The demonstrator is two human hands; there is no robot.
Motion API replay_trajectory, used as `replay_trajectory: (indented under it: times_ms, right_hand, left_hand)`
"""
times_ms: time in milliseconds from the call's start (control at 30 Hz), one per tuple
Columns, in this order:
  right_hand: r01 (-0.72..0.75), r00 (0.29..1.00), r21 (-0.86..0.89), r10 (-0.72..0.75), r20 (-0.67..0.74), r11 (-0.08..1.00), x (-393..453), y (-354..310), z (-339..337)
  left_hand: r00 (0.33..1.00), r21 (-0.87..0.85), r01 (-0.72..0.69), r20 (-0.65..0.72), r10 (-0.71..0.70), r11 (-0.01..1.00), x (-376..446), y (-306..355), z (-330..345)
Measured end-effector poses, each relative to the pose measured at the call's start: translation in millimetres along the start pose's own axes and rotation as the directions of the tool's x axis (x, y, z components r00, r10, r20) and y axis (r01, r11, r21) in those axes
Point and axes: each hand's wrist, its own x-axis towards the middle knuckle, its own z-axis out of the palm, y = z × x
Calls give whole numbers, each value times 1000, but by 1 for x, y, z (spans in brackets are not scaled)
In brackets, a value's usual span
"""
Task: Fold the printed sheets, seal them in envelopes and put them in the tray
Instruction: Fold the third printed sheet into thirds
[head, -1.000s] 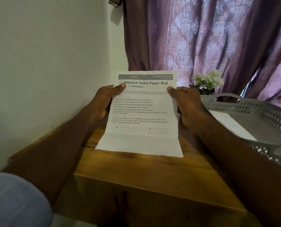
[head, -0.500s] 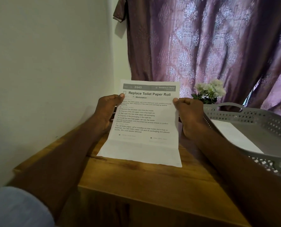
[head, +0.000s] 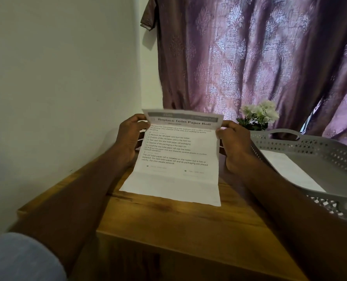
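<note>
A printed sheet (head: 174, 159) headed "Replace Toilet Paper Roll" stands tilted over the wooden table (head: 178, 226), its bottom edge resting on the wood. My left hand (head: 131, 136) pinches its upper left edge. My right hand (head: 232, 142) pinches its upper right edge. The sheet's top strip bends toward me, and a crease runs across its blank lower part. A grey perforated tray (head: 310, 147) sits at the right with a white envelope (head: 290, 171) lying flat inside.
A white wall runs along the left of the table. A purple patterned curtain (head: 249, 57) hangs behind. A small pot of white flowers (head: 257, 116) stands behind the tray's near corner.
The top edge of the sheet has curled forward and down toward me, and both hands have shifted slightly up the sheet's sides. The camera view has tilted upward.
</note>
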Motion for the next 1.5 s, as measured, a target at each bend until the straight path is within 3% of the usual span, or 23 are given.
replay_trajectory:
  times_ms: [267,433,600,833,1033,1133,1300,1433,1500]
  right_hand:
    - [-108,994,64,106,41,992,-3,0,-1]
    - [-14,1000,11,14,24,1000,3,2,1]
    - [55,997,-44,-58,-52,997,10,9,2]
    - [62,997,-46,-64,-42,997,15,14,2]
    - [90,989,2,-89,-119,996,22,12,-6]
    - [86,988,45,-79,-130,995,24,12,-7]
    - [113,980,2,-111,-162,994,28,15,-5]
    - [148,978,42,-141,-152,988,29,12,-6]
    - [120,987,41,-115,-109,992,27,11,-4]
  left_hand:
    - [984,-120,178,5,-178,977,-1,-1,-6]
    - [988,-63,151,-9,-152,987,3,-4,-4]
    - [986,117,160,23,-163,980,3,-8,1]
    - [990,101,122,57,-128,987,4,-9,-4]
    - [996,52,39,-80,-34,998,9,-6,-3]
    - [997,13,78,-15,-77,997,8,-3,-3]
    - [963,118,173,187,-194,978,3,-1,1]
    - [966,149,110,216,-141,983,4,-9,-1]
    - [970,87,119,202,-135,989,6,-10,-4]
